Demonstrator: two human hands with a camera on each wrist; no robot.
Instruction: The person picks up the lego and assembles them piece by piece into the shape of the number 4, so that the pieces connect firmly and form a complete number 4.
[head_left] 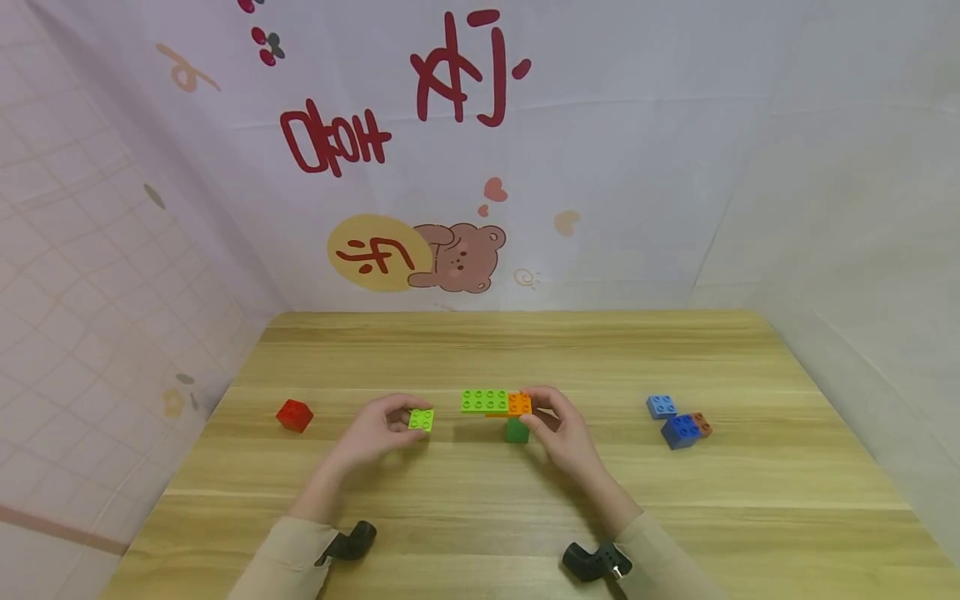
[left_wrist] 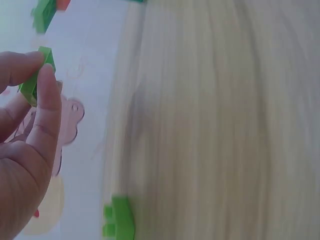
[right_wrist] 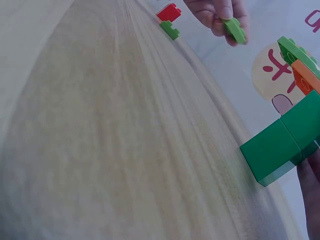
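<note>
Over wood point(head_left: 465, 500), left fingers point(head_left: 400, 402) round lime brick point(head_left: 422, 419), right fingers point(head_left: 542, 392) round partly hidden stack point(head_left: 517, 405).

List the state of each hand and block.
Left hand, pinching small lime block
Small lime block, lifted
Right hand, gripping stack
Long lime block, joined onto orange block
Orange block, partly covered
Dark green blocks, stacked
Loose green block, upright
Red block, unheld
Light blue block, upright
Dark blue block, upright
Brown block, partly hidden

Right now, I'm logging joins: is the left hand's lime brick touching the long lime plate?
Apart: the head view shows table between the lime brick and long plate.
</note>
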